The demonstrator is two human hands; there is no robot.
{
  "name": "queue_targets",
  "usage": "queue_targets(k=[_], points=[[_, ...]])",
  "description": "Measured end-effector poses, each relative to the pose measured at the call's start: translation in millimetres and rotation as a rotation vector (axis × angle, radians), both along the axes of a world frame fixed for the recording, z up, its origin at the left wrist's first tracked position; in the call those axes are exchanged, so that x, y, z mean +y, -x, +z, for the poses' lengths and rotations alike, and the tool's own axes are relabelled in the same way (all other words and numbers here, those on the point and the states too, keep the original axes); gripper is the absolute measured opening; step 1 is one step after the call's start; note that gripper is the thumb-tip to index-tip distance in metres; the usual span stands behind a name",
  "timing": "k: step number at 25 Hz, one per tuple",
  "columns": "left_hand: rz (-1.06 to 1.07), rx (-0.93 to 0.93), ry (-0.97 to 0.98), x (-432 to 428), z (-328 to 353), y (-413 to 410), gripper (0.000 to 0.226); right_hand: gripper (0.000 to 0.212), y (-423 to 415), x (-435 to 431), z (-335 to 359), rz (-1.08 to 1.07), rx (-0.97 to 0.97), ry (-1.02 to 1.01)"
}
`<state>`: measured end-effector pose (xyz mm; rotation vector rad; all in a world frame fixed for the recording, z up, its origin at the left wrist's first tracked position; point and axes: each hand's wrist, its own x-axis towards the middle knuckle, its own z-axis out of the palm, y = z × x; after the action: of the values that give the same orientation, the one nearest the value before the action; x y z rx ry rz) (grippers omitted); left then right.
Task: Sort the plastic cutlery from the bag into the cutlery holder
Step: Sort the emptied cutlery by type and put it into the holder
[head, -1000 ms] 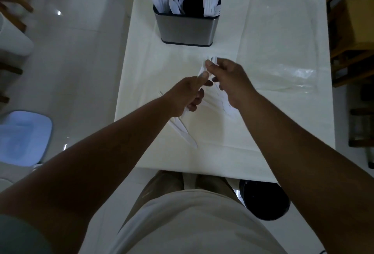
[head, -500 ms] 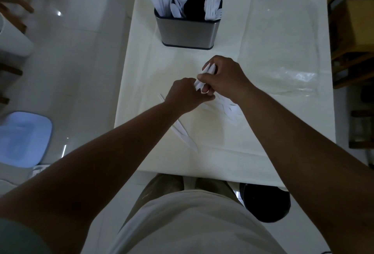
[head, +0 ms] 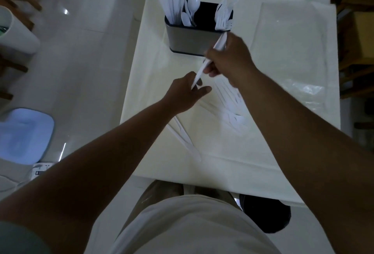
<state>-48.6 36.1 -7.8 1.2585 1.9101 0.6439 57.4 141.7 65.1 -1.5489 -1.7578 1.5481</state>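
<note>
A steel cutlery holder stands at the table's far middle, with white knives on its left, spoons in the middle and forks on its right. My right hand is shut on a bunch of white plastic cutlery, lifted just in front of the holder's right end. My left hand pinches the lower tip of that bunch between thumb and fingers. Loose white forks lie on the table under my right forearm. Two white knives lie near the front left. The clear plastic bag lies flat at the right.
The white table is narrow, with its left edge close to my left hand. A pale blue stool and a white bin stand on the floor at the left. Wooden furniture borders the right side.
My right hand has risen from the pile and moved toward the holder's right end with the cutlery bunch. My left hand stayed low, still touching the bunch's lower end.
</note>
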Motion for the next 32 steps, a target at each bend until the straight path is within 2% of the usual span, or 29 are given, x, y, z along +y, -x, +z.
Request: queue_targets(k=[1, 3, 5, 6, 9, 12, 14, 16, 19, 23, 26, 28, 31, 32], points=[[0.057, -0.093, -0.008, 4.3, 3.0, 13.2, 0.040, 0.027, 8.5, 9.7, 10.6, 0.000, 0.020, -0.099], [0.324, -0.286, -0.087, 15.3, 7.8, 43.4, 0.047, 0.020, 28.8, 31.6, 33.9, 0.020, 0.065, -0.328], [0.539, -0.369, -0.169, 28.8, 10.7, 73.7, 0.042, 0.009, 49.6, 50.9, 53.6, 0.055, 0.120, -0.397], [0.585, -0.387, -0.183, 36.9, 12.0, 85.7, 0.038, 0.013, 58.6, 60.2, 62.1, 0.098, 0.091, -0.371], [0.601, -0.426, -0.180, 61.3, 17.7, 107.0, 0.027, 0.035, 73.8, 78.1, 76.4, 0.283, -0.152, -0.275], [0.585, -0.437, -0.138, 76.6, 18.4, 112.5, 0.025, 0.036, 84.0, 84.8, 71.5, 0.302, -0.186, -0.295], [0.570, -0.398, -0.109, 82.8, 13.7, 112.5, 0.023, 0.028, 87.5, 84.4, 62.7, 0.237, -0.108, -0.402], [0.567, -0.375, -0.100, 87.2, 10.2, 111.7, 0.023, 0.025, 87.6, 85.1, 53.5, 0.190, -0.121, -0.572], [0.578, -0.372, -0.088, 91.4, 6.8, 111.4, 0.022, 0.027, 80.5, 85.0, 44.1, 0.167, -0.195, -0.725], [0.610, -0.403, -0.089, 93.0, 3.6, 114.8, 0.021, 0.040, 71.4, 84.2, 32.4, 0.191, -0.220, -0.837], [0.608, -0.428, -0.083, 92.2, 6.3, 115.1, 0.022, 0.044, 75.8, 82.9, 24.6, 0.283, -0.269, -0.813], [0.614, -0.463, -0.079, 92.7, 7.3, 115.6, 0.021, 0.046, 78.5, 85.6, 24.7, 0.268, -0.315, -0.814], [0.606, -0.488, -0.073, 92.4, 9.4, 116.3, 0.020, 0.047, 85.8, 94.6, 22.8, 0.244, -0.262, -0.725], [0.604, -0.492, -0.075, 92.2, 9.3, 115.9, 0.020, 0.046, 87.6, 96.9, 21.1, 0.309, -0.336, -0.720]])
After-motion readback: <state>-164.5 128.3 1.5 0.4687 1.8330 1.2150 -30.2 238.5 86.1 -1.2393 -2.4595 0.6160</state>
